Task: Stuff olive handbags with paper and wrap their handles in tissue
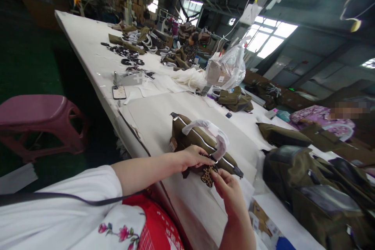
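An olive handbag (187, 131) with a silver zip and a handle wrapped in white (221, 140) stands on the white table in front of me. At the base of the handle, my left hand (197, 157) is closed, its fingers pinched near a metal ring; what it grips is too small to make out. My right hand (228, 185) pinches the edge of a leopard-print charm (207, 175), which hangs against the bag's near side just below my left fingertips.
Olive bags (322, 187) are piled on the right. A phone (119, 92) and a metal holder (129, 79) lie near the table's left edge (96, 82). Black straps and more bags sit farther back. A pink stool (43, 113) stands left. People sit across the table.
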The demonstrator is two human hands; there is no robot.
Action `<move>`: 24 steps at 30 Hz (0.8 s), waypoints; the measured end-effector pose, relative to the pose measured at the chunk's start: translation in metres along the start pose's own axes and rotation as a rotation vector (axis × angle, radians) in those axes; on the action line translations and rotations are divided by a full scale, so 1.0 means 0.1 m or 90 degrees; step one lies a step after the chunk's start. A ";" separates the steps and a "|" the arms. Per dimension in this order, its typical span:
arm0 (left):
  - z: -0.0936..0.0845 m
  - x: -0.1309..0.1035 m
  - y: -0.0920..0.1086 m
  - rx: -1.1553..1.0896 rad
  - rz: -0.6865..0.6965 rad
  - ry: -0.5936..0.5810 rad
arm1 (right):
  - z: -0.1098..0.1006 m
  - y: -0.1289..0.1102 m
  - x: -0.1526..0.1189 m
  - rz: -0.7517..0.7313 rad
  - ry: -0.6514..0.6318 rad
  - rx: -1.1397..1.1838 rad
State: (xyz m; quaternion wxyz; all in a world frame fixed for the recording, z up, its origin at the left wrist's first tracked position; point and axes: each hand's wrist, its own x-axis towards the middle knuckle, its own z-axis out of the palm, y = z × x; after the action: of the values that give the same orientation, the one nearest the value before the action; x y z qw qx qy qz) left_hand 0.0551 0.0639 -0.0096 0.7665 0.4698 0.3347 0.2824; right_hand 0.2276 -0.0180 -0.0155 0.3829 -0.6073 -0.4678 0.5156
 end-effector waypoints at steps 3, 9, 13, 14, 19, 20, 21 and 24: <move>-0.04 -0.01 0.03 -0.031 -0.015 -0.086 | -0.03 -0.02 -0.02 0.002 -0.022 0.094; -0.09 0.00 0.00 0.054 0.027 -0.074 | -0.05 -0.08 -0.05 0.006 0.005 0.177; -0.22 -0.02 0.09 0.060 0.005 -0.155 | -0.09 -0.08 -0.03 -0.024 0.071 0.155; -0.26 -0.02 0.13 0.045 -0.010 -0.198 | -0.10 -0.09 -0.03 -0.034 0.071 0.102; -0.44 -0.01 0.25 -0.013 -0.068 -0.323 | 0.00 -0.19 -0.09 -0.138 0.231 -0.433; -0.45 0.00 0.25 -0.009 -0.065 -0.322 | 0.04 -0.22 -0.12 -0.182 0.292 -0.503; -0.45 0.01 0.25 -0.004 -0.061 -0.317 | 0.09 -0.25 -0.14 -0.232 0.333 -0.539; -0.44 0.03 0.23 0.002 -0.063 -0.310 | 0.20 -0.29 -0.15 -0.360 0.281 -0.535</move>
State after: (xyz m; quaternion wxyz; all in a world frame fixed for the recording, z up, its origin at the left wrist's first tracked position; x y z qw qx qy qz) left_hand 0.0197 0.0985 -0.0044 0.8366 0.5085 0.1631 0.1224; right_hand 0.2027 -0.0255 0.0122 0.3197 -0.6523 -0.6869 0.0223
